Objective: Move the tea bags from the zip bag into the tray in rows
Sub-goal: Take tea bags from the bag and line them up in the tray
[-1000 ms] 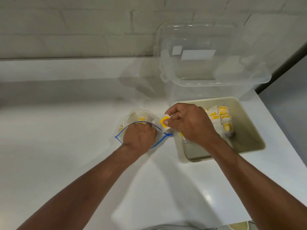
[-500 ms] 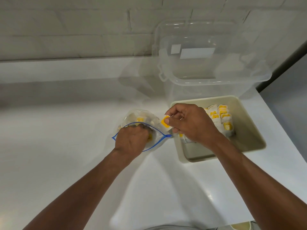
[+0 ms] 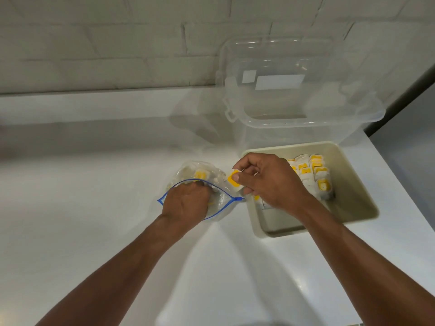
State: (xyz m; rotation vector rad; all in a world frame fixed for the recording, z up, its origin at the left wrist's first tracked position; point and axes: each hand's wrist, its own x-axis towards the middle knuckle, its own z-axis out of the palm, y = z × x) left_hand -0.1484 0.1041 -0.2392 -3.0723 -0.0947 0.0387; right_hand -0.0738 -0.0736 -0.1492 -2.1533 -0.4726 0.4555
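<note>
**Right hand (image 3: 270,184) pinches one tea bag (image 3: 233,182); left hand (image 3: 186,203) is in the zip bag (image 3: 188,169)**

Thumb and curled fingers of the right hand clamp a single tea bag with a yellow label. It is held up just left of the tray's (image 3: 256,222) left rim, between the tray and the zip bag, and its yellow face is turned up towards me.

The left hand is pushed into the open mouth of the zip bag, and the blue zip line loops around its knuckles. Its fingers curl down inside the plastic, and from where I stand I cannot tell whether they have hold of anything. A few more yellow-labelled tea bags (image 3: 200,173) show through the clear plastic on the far side of that hand.

The beige tray sits on the white counter (image 3: 94,208), to the right of the zip bag. Two rows of tea bags (image 3: 317,175) stand packed together across its far half, and the right wrist covers part of its left side. A clear plastic box (image 3: 306,102) stands just beyond the tray, against the pale brick wall (image 3: 94,43).
</note>
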